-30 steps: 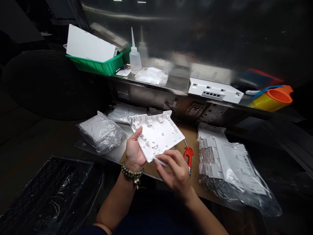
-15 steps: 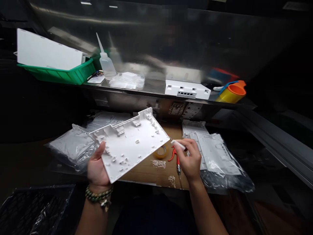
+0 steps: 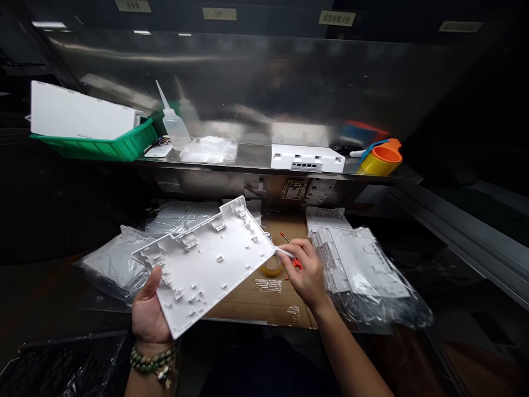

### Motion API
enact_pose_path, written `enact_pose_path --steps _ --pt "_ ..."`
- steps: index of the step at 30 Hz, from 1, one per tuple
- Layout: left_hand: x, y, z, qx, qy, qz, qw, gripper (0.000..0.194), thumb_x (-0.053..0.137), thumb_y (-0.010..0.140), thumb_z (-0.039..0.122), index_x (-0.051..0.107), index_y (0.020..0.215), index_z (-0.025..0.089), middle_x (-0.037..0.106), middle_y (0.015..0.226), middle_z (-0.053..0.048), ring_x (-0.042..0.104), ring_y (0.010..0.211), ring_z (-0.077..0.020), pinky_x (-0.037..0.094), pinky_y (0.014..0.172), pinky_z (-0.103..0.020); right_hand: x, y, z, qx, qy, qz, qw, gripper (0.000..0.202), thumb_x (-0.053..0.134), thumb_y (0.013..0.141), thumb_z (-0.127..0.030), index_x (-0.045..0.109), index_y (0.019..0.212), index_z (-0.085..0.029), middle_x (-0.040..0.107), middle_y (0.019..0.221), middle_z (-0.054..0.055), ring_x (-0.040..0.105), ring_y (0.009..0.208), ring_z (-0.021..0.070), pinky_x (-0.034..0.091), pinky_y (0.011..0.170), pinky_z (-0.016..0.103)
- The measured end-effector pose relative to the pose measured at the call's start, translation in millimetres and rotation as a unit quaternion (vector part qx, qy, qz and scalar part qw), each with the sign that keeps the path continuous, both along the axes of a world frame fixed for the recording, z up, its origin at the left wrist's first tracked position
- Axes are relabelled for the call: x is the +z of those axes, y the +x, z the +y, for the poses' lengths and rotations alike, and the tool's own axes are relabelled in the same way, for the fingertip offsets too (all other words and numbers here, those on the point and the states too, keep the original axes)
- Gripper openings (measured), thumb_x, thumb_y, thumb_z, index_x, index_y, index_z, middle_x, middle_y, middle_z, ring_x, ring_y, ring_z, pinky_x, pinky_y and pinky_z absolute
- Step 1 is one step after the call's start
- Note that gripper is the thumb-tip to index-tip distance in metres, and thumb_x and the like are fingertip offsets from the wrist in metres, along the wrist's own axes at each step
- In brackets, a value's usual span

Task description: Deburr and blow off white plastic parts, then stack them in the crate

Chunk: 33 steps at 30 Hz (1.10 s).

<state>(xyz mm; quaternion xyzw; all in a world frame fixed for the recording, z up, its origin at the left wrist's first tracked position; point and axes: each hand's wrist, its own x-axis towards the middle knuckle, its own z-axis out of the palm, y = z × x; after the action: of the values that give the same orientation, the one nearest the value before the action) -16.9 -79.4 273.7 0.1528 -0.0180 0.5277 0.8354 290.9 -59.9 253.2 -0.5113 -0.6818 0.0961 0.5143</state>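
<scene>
My left hand (image 3: 149,309) grips the lower left edge of a white plastic housing panel (image 3: 206,264), thumb over its face. The panel is tilted, its inner side with small ribs and clips facing me. My right hand (image 3: 305,270) pinches a slim white tool (image 3: 285,253), its tip at the panel's right corner. I cannot make out the tip. Beneath, on the cardboard, lie a roll of tape (image 3: 273,269) and a red air blow gun (image 3: 297,264), partly hidden behind my right hand.
Bagged white panels lie at left (image 3: 115,256) and right (image 3: 359,259). On the metal shelf stand a green bin (image 3: 99,149), a squeeze bottle (image 3: 177,128), a white housing (image 3: 308,158) and a yellow-orange cup (image 3: 380,160). A black crate (image 3: 61,364) is at lower left.
The panel and my left hand have moved left and down in view. My right hand has brought the white tool to the panel's corner. The whole view has tipped upward a little.
</scene>
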Motion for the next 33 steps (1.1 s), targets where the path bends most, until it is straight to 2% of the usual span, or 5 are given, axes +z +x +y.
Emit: enact_pose_path --steps 5,12,19,26,33 --pt "-7.4 -8 -10 -0.019 -0.011 0.020 1.000 0.061 0.021 0.104 0.052 0.049 0.153 0.032 0.054 0.155 -0.006 0.033 0.152 -0.0324 0.017 0.126 -0.058 6.9 12 22 -0.055 -0.020 0.056 0.997 0.015 0.063 0.098 -0.032 0.074 0.102 -0.023 0.064 0.101 0.004 0.063 0.092 0.0182 0.053 0.079 0.033" --pt "3.7 17 -23 0.021 -0.048 0.045 0.998 0.060 0.033 0.098 0.031 0.041 0.157 0.038 0.056 0.153 0.000 0.040 0.149 -0.0335 0.023 0.126 -0.056 45.8 -21 35 0.015 0.008 0.136 0.991 0.014 0.061 0.099 -0.029 0.073 0.104 -0.022 0.064 0.102 0.005 0.062 0.093 0.0166 0.053 0.080 0.031" --pt "-2.9 19 -22 0.029 -0.026 0.039 0.998 0.058 0.026 0.103 0.030 0.032 0.160 0.035 0.046 0.160 -0.003 0.034 0.151 -0.0318 0.012 0.128 -0.056 27.0 -23 44 -0.014 0.002 0.138 0.990 0.018 0.060 0.100 -0.032 0.074 0.103 -0.021 0.063 0.102 0.006 0.061 0.092 0.0172 0.052 0.079 0.031" --pt "-6.1 28 -21 0.128 -0.130 0.203 0.962 0.073 0.048 0.099 0.011 0.023 0.163 0.037 0.057 0.152 -0.009 0.056 0.137 -0.0302 0.031 0.124 -0.053 15.1 -29 49 -0.038 -0.046 0.123 0.991 0.020 0.063 0.098 -0.035 0.074 0.099 -0.019 0.066 0.102 0.007 0.063 0.093 0.0203 0.051 0.074 0.032" --pt "5.9 75 -16 0.185 -0.203 0.299 0.914 0.074 0.076 0.085 0.009 0.049 0.151 0.029 0.075 0.127 -0.009 0.069 0.120 -0.0307 0.054 0.108 -0.041 34.4 -106 7 0.150 0.030 0.119 0.981 0.014 0.061 0.099 -0.022 0.070 0.109 -0.022 0.064 0.103 0.006 0.065 0.095 0.0185 0.057 0.081 0.032"
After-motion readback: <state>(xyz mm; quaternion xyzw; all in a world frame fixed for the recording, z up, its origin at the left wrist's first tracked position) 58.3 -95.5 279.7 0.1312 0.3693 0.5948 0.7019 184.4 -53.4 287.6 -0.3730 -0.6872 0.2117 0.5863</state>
